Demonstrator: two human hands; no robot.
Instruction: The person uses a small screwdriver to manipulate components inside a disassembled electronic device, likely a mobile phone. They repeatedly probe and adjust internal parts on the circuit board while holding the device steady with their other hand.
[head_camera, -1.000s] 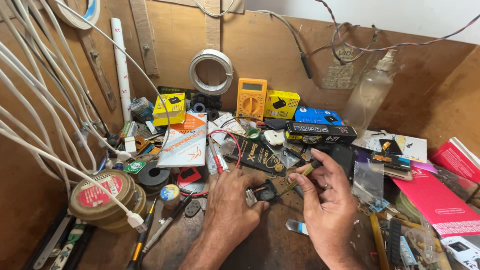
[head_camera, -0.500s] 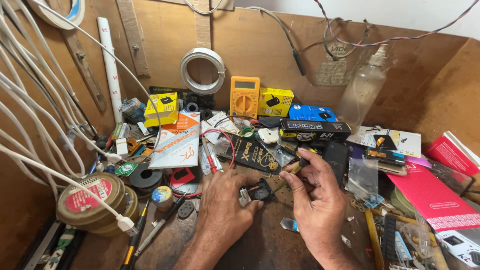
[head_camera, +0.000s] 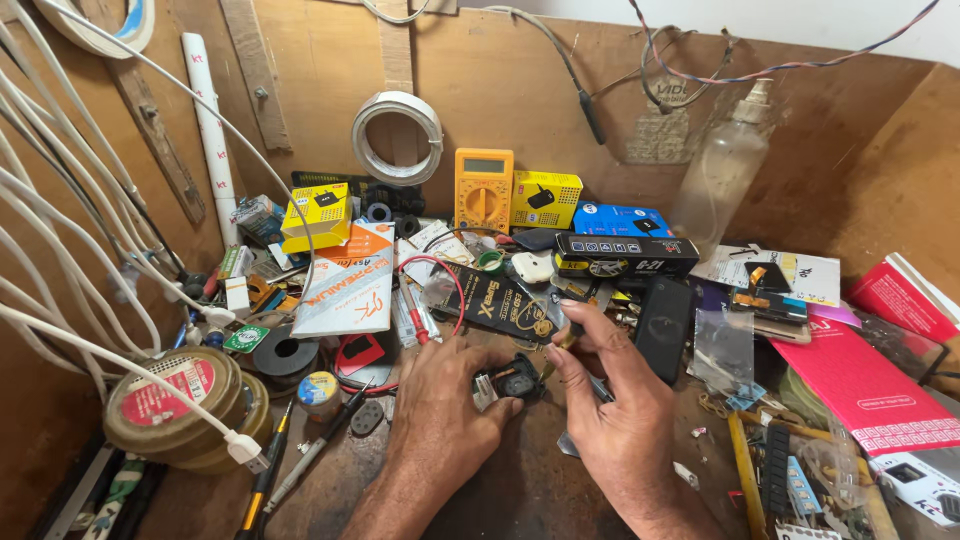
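My left hand (head_camera: 443, 402) pinches a small black part (head_camera: 512, 381) against the wooden bench, fingers closed around its left side. My right hand (head_camera: 612, 392) holds a thin tool with a brass-coloured handle (head_camera: 566, 340), its tip hidden at the black part. The two hands nearly touch over the part. A black phone (head_camera: 663, 316) lies just right of my right hand. A dark flat package (head_camera: 500, 302) lies just beyond both hands.
A yellow multimeter (head_camera: 484, 189), yellow boxes (head_camera: 318, 214) and a blue box (head_camera: 620, 220) stand at the back. A clear spray bottle (head_camera: 722, 175) stands back right. Round tins (head_camera: 175, 405), screwdrivers (head_camera: 310, 455) and white cables (head_camera: 80, 270) crowd the left; a pink card (head_camera: 860, 385) lies right.
Both hands have closed in on the small black part. The view has shifted a little, so the bench items sit lower and further right in the frame.
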